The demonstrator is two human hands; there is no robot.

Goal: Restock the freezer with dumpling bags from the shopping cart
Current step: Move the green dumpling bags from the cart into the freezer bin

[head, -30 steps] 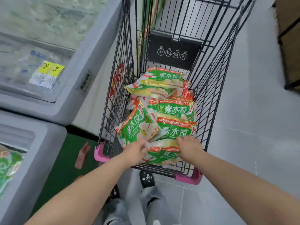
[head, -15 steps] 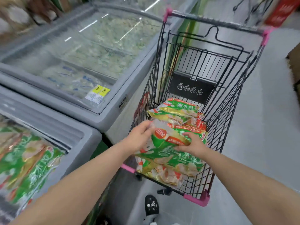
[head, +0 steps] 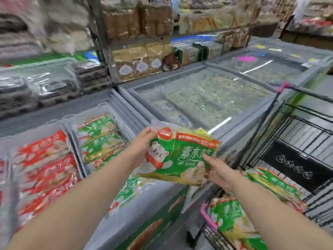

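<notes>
Supermarket, frozen-food aisle. Evidence: row of glass-lidded chest freezers [head: 241,122], one open bin stocked with rows of matching dumpling bags [head: 45,159], racks [head: 140,56] of packaged dry goods behind, wire shopping cart [head: 297,134] alongside, holding more bags.

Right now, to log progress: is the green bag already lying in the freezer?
No, the left hand and right hand hold the bag in the air.
</notes>
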